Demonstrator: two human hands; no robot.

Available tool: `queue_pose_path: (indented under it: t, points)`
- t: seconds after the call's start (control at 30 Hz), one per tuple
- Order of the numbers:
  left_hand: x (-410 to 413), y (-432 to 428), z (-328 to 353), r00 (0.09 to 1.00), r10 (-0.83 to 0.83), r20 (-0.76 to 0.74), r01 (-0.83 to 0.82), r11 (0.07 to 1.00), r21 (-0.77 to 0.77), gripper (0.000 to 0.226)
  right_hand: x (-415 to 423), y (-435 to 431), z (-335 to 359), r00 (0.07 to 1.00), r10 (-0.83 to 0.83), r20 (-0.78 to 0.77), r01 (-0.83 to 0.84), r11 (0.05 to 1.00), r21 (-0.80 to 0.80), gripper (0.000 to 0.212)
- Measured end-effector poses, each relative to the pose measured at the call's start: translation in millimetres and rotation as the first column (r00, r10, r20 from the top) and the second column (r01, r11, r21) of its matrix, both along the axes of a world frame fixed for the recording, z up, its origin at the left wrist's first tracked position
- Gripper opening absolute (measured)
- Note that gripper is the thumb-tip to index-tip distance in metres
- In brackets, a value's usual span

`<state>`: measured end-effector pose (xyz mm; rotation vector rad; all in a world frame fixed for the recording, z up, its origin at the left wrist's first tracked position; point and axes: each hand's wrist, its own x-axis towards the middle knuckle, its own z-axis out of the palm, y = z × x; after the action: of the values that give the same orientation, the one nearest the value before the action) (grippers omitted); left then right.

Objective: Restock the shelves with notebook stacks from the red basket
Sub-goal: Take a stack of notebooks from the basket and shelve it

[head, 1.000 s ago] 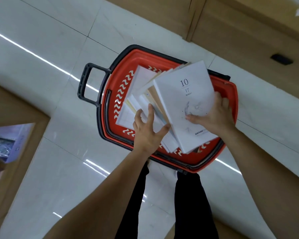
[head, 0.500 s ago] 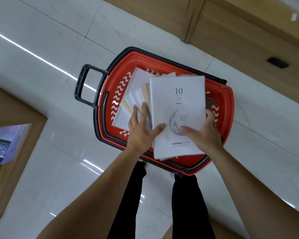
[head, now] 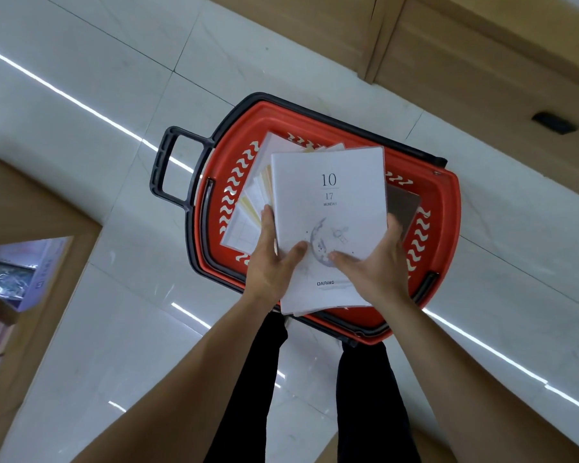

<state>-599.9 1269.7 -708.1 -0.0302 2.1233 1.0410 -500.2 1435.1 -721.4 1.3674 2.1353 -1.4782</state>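
A red basket (head: 443, 208) with a black rim and handle stands on the white tiled floor below me. Above it I hold a stack of white notebooks (head: 331, 208); the top cover reads "10 17 MONDAY". My left hand (head: 271, 265) grips the stack's left edge, thumb on the cover and fingers underneath. On the right edge my right hand (head: 371, 265) holds it the same way. More pale notebooks (head: 248, 212) lie fanned in the basket to the left, and a dark notebook (head: 403, 205) shows at the right.
A wooden shelf unit (head: 30, 208) stands at the left with packaged goods (head: 10, 275) on it. Wooden cabinets (head: 482, 55) run along the far side. My legs in black trousers (head: 365, 406) stand just behind the basket.
The fanned notebooks were squared into one stack between both hands. The right hand moved from flat on the cover to gripping the right edge, and the stack turned straight.
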Motion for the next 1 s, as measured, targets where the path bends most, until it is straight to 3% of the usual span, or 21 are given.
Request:
queue_pose_path:
  t: [0.13,0.23,0.33,0.57,0.73,0.87,1.0]
  points:
    - [-17.0,-11.0,7.0,0.994,0.047,-0.103,-0.045,0.999,0.020,0.080,-12.1,-22.5,3.4,0.999,0.017,-0.041,-0.018,0.999,-0.029,0.113]
    - [-32.2,-20.2,12.3,0.991,-0.009,-0.134,-0.003,0.996,-0.089,0.086,-18.1,-34.9,0.9,0.999,0.020,-0.048,-0.026,0.991,-0.133,0.112]
    - [-36.6,-18.9,21.1,0.983,0.004,-0.182,0.001,1.000,0.031,0.084,-23.0,-39.1,-0.4,0.999,-0.017,-0.050,0.007,0.980,-0.200,0.107]
    - [-39.8,-20.0,17.0,0.993,0.040,-0.111,-0.040,0.999,0.001,0.093,-30.1,-31.2,-4.5,0.997,-0.081,-0.017,0.074,0.966,-0.248,0.095]
    - [-40.5,-26.8,15.7,0.993,0.076,-0.094,-0.076,0.997,0.006,0.060,-34.3,-38.4,4.1,0.999,-0.012,-0.032,0.008,0.991,-0.133,0.091]
    - [-36.9,-25.8,23.9,0.991,0.071,-0.118,-0.071,0.997,0.003,0.057,-34.7,-42.4,13.6,0.995,-0.085,-0.048,0.079,0.990,-0.115,0.091]
    - [-41.1,-23.1,60.1,0.992,0.070,-0.101,-0.068,0.998,0.017,0.052,-37.0,-44.2,51.4,0.992,-0.124,-0.036,0.122,0.991,-0.063,0.077]
